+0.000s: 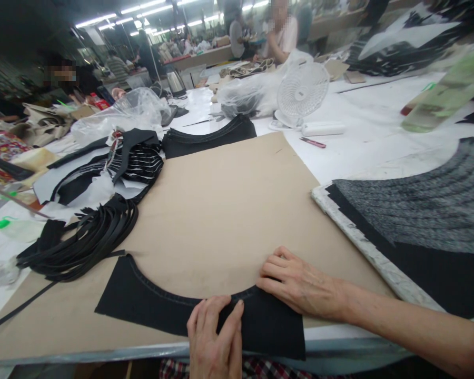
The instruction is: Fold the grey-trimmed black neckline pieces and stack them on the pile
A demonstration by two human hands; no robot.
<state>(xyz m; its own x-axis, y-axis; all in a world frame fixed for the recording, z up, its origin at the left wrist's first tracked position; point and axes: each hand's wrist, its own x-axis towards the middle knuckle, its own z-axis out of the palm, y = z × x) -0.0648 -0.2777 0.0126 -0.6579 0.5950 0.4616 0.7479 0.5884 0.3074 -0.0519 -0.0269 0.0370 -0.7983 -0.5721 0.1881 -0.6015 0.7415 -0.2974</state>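
Observation:
A curved piece of black denim fabric [142, 302] lies on a brown cardboard sheet [225, 205] at the near table edge. My left hand [215, 337] rests flat on the fabric's middle, fingers stretched out and close together. My right hand [300, 284] presses on the fabric's upper right edge, fingers bent with their tips on the cloth and cardboard. Neither hand holds anything.
A bundle of black strips [87, 239] lies left of the cardboard, with striped black pieces [130, 160] behind it. A stack of dark curved pieces [209, 138] lies at the far edge. A small white fan [302, 92], plastic bags [130, 113], a grey-black board [426, 210] at right. People sit at other tables.

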